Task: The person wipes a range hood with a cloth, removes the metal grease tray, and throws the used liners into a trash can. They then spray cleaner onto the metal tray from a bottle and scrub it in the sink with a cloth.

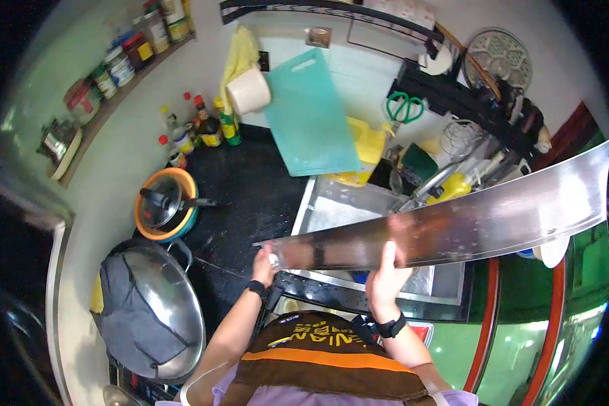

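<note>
A long, shiny metal panel (pixel 467 227) stretches from the middle of the view to the far right, tilted above the sink (pixel 304 210). Its narrow left end is in my left hand (pixel 264 265), with the fingers closed around it. A small shiny patch shows beside that hand, too blurred to name. My right hand (pixel 386 281) holds the panel's lower edge near its middle, thumb up against the face; the other fingers are partly hidden. Blurred reflections of the hand show in the metal.
A large wok (pixel 183 304) with a dark cloth (pixel 139 318) stands at left. An orange-rimmed basin (pixel 193 183) and several bottles (pixel 210 128) sit on the black counter (pixel 250 183). A teal cutting board (pixel 311 115) leans against the wall. Utensils (pixel 480 162) crowd the sink's back right.
</note>
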Available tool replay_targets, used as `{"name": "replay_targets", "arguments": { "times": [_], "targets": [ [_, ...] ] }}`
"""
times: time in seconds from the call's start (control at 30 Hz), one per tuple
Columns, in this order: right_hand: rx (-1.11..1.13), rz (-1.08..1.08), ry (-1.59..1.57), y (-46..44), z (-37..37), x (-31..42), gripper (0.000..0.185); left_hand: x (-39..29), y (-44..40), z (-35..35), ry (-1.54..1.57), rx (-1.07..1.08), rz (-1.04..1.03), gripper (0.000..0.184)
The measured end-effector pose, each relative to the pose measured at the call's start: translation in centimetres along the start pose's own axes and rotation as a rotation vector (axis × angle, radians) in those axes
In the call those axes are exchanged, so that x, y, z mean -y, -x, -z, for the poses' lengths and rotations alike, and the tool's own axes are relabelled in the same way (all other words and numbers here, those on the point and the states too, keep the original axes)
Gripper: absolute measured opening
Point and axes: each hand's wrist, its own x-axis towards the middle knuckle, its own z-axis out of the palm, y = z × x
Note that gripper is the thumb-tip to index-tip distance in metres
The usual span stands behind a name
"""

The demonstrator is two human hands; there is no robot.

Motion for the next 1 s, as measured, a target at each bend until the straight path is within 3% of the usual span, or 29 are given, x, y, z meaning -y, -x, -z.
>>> {"name": "replay_targets", "arguments": {
  "times": [0.1,0.13,0.23,0.3,0.47,0.53,0.57,0.63,0.73,0.77,0.9,1.0],
  "targets": [
    [0.127,-0.075,0.046,2.0,0.2,-1.2,0.016,-1.1,-3.0,3.7,-0.121,-0.223,-0.237,0.038],
    [0.176,-0.085,0.013,2.7,0.1,-1.3,0.018,-1.8,-3.6,4.4,-0.338,-0.372,-0.437,0.04],
    [0.322,-0.045,0.123,4.7,1.0,-3.6,0.018,-6.2,-5.0,7.5,-0.5,-0.466,-0.534,0.041],
    [0.518,-0.208,0.14,4.7,1.8,-2.8,0.015,-7.4,-8.2,10.3,-0.517,-0.539,-0.788,0.037],
    [0.602,-0.374,0.303,5.6,3.6,-1.5,0.019,-11.8,-8.9,10.8,-0.819,-0.488,-0.822,0.036],
    [0.622,-0.652,0.275,5.6,5.8,-4.1,0.017,-12.3,-8.8,10.0,-0.896,-0.481,-0.845,0.037],
    [0.617,-0.656,0.278,5.9,6.2,-4.9,0.017,-12.6,-8.1,9.1,-0.976,-0.502,-0.856,0.038],
    [0.412,-0.856,-0.282,6.4,6.9,-6.4,0.015,-13.1,-6.4,7.2,-1.091,-0.574,-0.853,0.04],
    [0.4,-0.945,-0.447,6.0,8.8,-10.2,0.026,-13.8,-6.3,7.0,-1.173,-0.59,-0.852,0.04],
    [0.386,-0.976,-0.437,5.8,9.1,-10.7,0.017,-14.3,-5.7,6.7,-1.235,-0.567,-0.808,0.039],
    [0.377,-0.997,-0.64,3.6,9.0,-11.2,0.027,-17.2,-4.0,5.1,-1.358,-0.475,-0.795,0.033],
    [0.35,-1.074,-0.728,2.1,9.0,-11.6,0.01,-20.5,-1.5,3.2,-1.456,-0.411,-0.835,0.023]
  ]
}}
